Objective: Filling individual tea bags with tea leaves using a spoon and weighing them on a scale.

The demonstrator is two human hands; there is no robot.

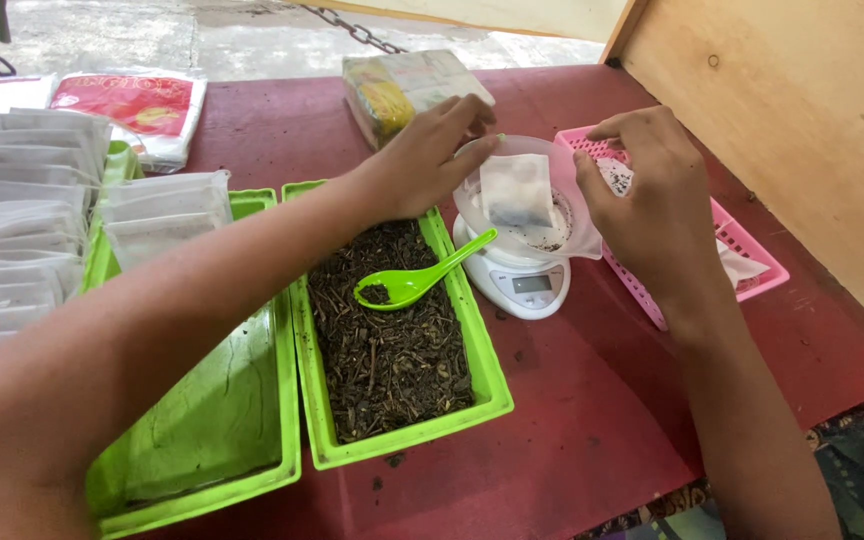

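I see a red-and-white flat packet (137,110) far left, a yellow-and-white wrapped bundle (407,88) far centre, and the scale's small grey screen (532,284) near centre.

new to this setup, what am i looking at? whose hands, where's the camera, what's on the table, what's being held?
There is one picture, taken by a camera worn on a person's head, looking down at their own two bare hands. No machine is involved.

On the dark red table a green tray holds dried dark leaves, with a green spoon resting on them. Beside it sits a small white digital scale carrying a clear dish. Behind that is a pink basket. A second green tray and stacked white sachets lie at the left.

The left hand and right hand reach over the dish, at a small white sachet that stands in it. Whether either hand actually grips the sachet or the dish rim is unclear.
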